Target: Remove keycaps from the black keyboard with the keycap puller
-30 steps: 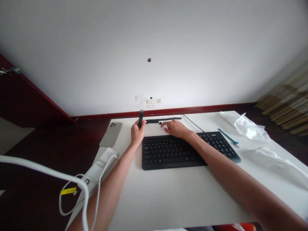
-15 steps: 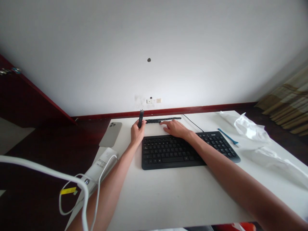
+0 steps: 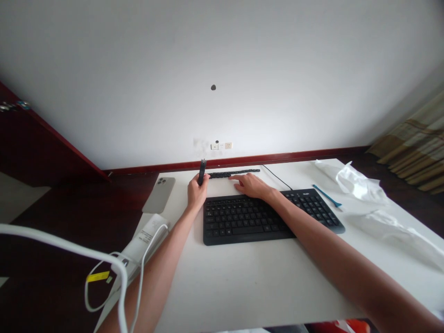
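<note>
My left hand point(image 3: 197, 190) is closed around a narrow black strip-like object point(image 3: 201, 172), held upright near the table's back edge; its exact kind cannot be made out. Just to its right lie rows of small loose black keycaps point(image 3: 243, 173). My right hand point(image 3: 252, 185) reaches over the top of the black keyboard point(image 3: 243, 230), thumb and index finger apart. Its index fingertip is at the front of the keycap rows, touching or very close. The right forearm covers part of the keyboard. Behind the keyboard runs its thin black cable point(image 3: 277, 176).
On the white table point(image 3: 222, 282), a grey phone point(image 3: 158, 195) and a white power strip point(image 3: 144, 240) with white cables lie at the left. A blue pry tool point(image 3: 327, 195) and crumpled white plastic wrapping point(image 3: 357, 184) lie right. The wall point(image 3: 222, 55) rises behind.
The whole view has shifted very slightly. Both hands keep nearly the same pose, with the right index finger still at the loose keycaps and the black strip still upright in my left hand.
</note>
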`<action>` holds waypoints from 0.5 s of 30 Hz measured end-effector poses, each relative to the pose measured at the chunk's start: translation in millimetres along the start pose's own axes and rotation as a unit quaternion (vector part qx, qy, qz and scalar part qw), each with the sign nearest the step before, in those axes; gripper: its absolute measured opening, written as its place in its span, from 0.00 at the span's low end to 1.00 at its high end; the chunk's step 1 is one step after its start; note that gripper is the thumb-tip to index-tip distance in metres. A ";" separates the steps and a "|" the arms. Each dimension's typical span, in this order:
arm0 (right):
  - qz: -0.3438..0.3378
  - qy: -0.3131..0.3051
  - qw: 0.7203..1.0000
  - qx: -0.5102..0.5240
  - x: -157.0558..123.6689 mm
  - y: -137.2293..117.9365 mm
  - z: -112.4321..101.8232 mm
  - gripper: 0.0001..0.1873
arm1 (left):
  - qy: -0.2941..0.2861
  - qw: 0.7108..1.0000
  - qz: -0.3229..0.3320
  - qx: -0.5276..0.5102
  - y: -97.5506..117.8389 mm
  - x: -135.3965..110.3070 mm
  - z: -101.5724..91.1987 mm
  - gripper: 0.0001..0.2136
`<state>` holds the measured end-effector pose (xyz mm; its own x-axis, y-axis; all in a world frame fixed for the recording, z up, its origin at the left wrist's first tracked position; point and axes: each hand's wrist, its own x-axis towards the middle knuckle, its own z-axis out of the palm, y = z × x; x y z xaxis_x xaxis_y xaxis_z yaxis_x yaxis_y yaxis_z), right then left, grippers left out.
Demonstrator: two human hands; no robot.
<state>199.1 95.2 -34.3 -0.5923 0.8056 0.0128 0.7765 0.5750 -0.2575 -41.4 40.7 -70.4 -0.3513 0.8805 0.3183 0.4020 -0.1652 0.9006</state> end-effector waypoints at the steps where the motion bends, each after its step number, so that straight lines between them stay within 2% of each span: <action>1: 0.001 0.000 1.000 0.000 0.0 0.1 -0.1 0.27 | -0.001 1.000 -0.004 0.004 0.9 -0.3 -0.3 0.16; 15: -0.005 0.009 1.000 0.010 0.2 2.6 2.4 0.26 | 0.001 1.000 -0.012 0.011 -3.3 1.6 0.6 0.17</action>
<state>200.4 96.5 -37.3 -0.5958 0.8024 0.0331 0.7660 0.5802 -0.2767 -42.8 42.9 -73.1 -0.3629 0.8828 0.2983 0.4124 -0.1349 0.9010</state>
